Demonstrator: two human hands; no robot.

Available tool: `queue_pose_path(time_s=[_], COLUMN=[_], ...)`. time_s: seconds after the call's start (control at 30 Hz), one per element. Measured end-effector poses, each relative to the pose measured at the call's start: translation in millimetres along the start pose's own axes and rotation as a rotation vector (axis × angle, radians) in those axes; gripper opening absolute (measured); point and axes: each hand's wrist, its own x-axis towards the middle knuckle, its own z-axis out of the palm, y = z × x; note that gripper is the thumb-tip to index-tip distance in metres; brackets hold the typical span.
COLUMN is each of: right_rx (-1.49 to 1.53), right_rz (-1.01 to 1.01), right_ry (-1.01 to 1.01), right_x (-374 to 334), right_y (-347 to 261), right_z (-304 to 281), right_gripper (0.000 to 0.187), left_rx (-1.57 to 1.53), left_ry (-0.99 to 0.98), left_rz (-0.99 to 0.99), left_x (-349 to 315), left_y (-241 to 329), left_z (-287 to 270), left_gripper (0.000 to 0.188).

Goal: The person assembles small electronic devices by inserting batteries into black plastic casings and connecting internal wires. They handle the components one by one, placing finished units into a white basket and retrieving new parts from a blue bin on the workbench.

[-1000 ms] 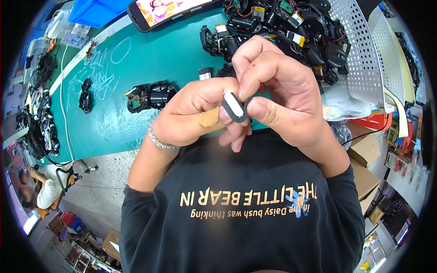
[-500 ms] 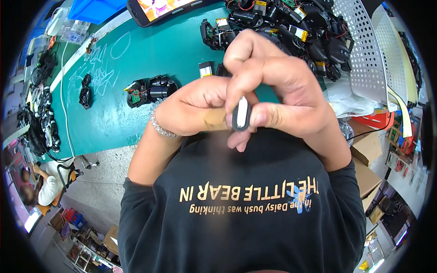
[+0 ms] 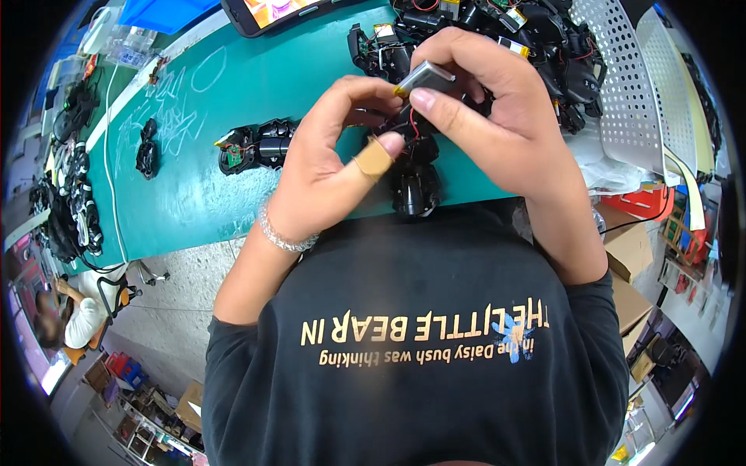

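My right hand point(image 3: 501, 116) pinches a flat silver battery point(image 3: 427, 75) between thumb and forefinger, tilted above the table. Thin red and black wires point(image 3: 413, 123) run down from near its yellow end. Below them is a black plastic housing point(image 3: 416, 189) with rounded parts, by the table's near edge. My left hand point(image 3: 326, 147) curls around the upper part of this housing, its forefinger tip at the battery's yellow end. A tan wrap point(image 3: 374, 161) covers part of the left thumb. The left fingertips are partly hidden, as is the housing's upper part.
Another opened black housing point(image 3: 260, 146) with a green board lies left on the green table point(image 3: 194, 210). A small black part point(image 3: 147, 151) is farther left. Housings and batteries pile up point(image 3: 563, 70) at far right, beside a perforated white basket point(image 3: 622, 85). A phone point(image 3: 272, 14) lies at the back.
Both hands have moved away from my body, over the table, and drawn apart. The black oval piece with a white strip no longer shows; the silver battery and wired housing are now in view.
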Motion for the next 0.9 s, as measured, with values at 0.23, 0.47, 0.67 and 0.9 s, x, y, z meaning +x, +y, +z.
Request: queue_pose_path(time_s=[0.23,0.47,0.67,0.9], right_rx=[0.071,-0.043,-0.277,-0.522], right_rz=[0.025,-0.139,-0.141,-0.092], right_ry=[0.046,-0.039,0.068,0.036], right_x=[3,5,-2,-6], right_y=[-2,-4,-1,13], right_z=[8,7,4,6], right_gripper=[0.012,0.015,0.018,0.011], left_rx=[0.475,0.538,0.52,0.571], left_ry=[-0.176,-0.277,-0.078,-0.057], left_rz=[0.037,-0.095,0.124,0.167], left_x=[-6,-1,-4,-6], left_y=[4,13,9,14], left_z=[-4,-5,2,6], left_gripper=[0.036,0.031,0.032,0.037])
